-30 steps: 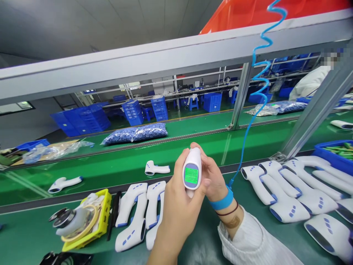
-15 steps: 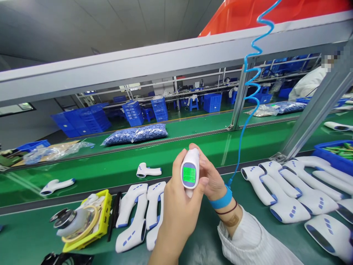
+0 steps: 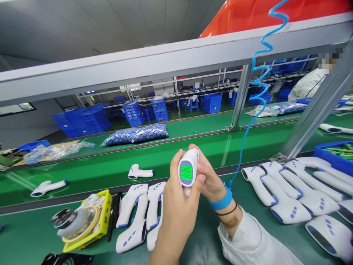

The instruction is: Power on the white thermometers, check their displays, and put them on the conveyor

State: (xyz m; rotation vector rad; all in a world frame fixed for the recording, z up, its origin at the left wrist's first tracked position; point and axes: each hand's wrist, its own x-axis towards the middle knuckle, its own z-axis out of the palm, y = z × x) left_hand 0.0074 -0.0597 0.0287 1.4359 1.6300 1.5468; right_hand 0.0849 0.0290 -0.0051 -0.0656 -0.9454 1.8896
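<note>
The left hand [image 3: 179,209] and right hand [image 3: 212,182] grip a white infrared thermometer [image 3: 188,169], its green display facing up, with a blue wrist strap [image 3: 220,200] and coiled blue cord [image 3: 248,143] at the right wrist, above a green bench [image 3: 201,243] with white thermometer housings [image 3: 286,209] lying on both sides.

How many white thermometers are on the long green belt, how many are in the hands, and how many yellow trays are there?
Held thermometer between the left hand and right hand: 1
Thermometers on the green belt: 3
Yellow tray: 1
Total: 5
</note>
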